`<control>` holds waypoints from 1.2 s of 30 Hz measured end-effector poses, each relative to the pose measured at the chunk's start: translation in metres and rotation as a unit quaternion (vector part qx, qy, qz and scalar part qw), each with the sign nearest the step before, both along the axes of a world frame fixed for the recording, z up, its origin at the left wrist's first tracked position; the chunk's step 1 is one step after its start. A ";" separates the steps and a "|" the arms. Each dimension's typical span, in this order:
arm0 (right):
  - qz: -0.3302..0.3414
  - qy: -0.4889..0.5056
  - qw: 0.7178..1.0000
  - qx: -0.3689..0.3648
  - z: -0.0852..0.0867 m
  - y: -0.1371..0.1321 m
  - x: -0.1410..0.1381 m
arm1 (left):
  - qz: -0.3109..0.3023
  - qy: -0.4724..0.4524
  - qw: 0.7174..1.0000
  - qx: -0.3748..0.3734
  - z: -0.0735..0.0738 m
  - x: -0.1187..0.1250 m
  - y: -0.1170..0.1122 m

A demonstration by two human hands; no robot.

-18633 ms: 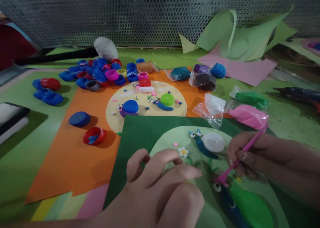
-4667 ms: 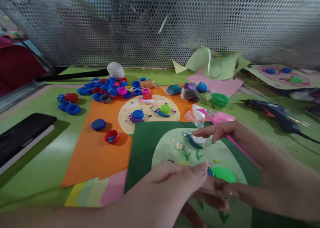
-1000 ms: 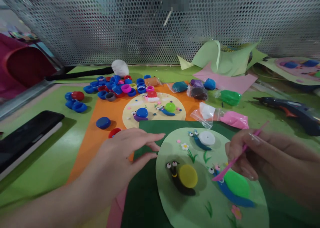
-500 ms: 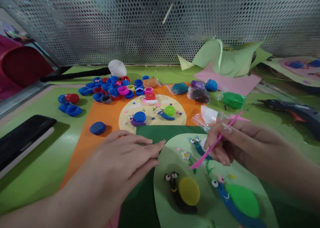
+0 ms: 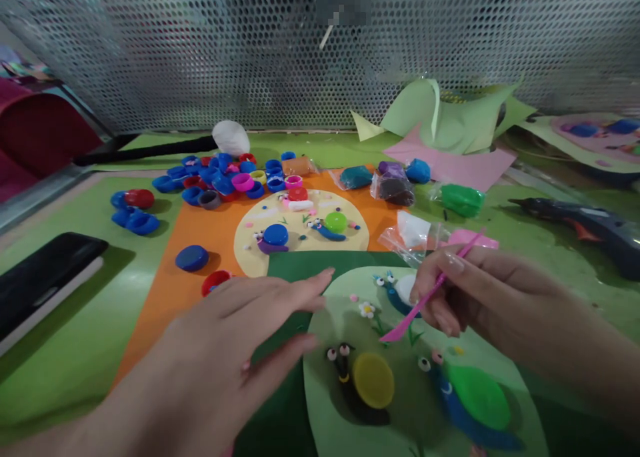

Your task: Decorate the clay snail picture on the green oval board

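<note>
The right hand (image 5: 475, 290) is clamping the pink tool (image 5: 420, 303) between thumb and fingers, its blade over the middle of the disc (image 5: 317, 407), seemingly for detail work. The left hand (image 5: 235, 343), gripping nothing, is spreading thumb from fingers by the disc's left edge; the next touch is probably calling for light, steady control.
</note>
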State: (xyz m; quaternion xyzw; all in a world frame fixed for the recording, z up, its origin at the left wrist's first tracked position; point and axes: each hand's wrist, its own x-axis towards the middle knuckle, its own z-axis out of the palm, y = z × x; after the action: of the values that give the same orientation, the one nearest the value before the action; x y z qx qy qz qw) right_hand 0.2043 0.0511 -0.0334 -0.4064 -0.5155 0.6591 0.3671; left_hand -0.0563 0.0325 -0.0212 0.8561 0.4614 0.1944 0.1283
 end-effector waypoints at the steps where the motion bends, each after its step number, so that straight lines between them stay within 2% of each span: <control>1: -0.001 0.009 1.000 -0.006 0.000 -0.001 0.000 | 0.009 -0.018 1.000 -0.002 0.002 0.004 -0.002; 6: 0.005 0.057 0.997 -0.045 0.000 -0.006 -0.003 | -0.055 -0.074 0.996 0.007 0.015 0.029 -0.003; 10: 0.005 0.075 0.996 -0.052 0.002 -0.010 -0.003 | -0.049 -0.118 0.991 -0.047 0.015 0.039 -0.002; 13: 0.011 0.080 0.995 -0.049 0.004 -0.012 -0.002 | -0.034 -0.139 0.987 -0.067 0.012 0.041 -0.004; 16: 0.021 0.106 0.992 -0.065 0.004 -0.012 -0.003 | -0.016 -0.141 0.988 -0.054 0.010 0.041 -0.005; 23: 0.025 0.132 0.988 -0.081 0.003 -0.012 -0.006 | -0.028 -0.155 0.987 -0.024 0.010 0.039 -0.005; 36: -0.022 0.131 0.989 -0.065 0.002 -0.008 0.001 | -0.022 -0.154 0.987 -0.027 0.010 0.033 -0.007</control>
State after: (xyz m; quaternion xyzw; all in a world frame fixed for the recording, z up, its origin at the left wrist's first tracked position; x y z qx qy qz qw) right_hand 0.2056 0.0429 -0.0314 -0.3510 -0.4100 0.7305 0.4183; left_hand -0.0229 0.0257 -0.0111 0.8224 0.4218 0.3084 0.2250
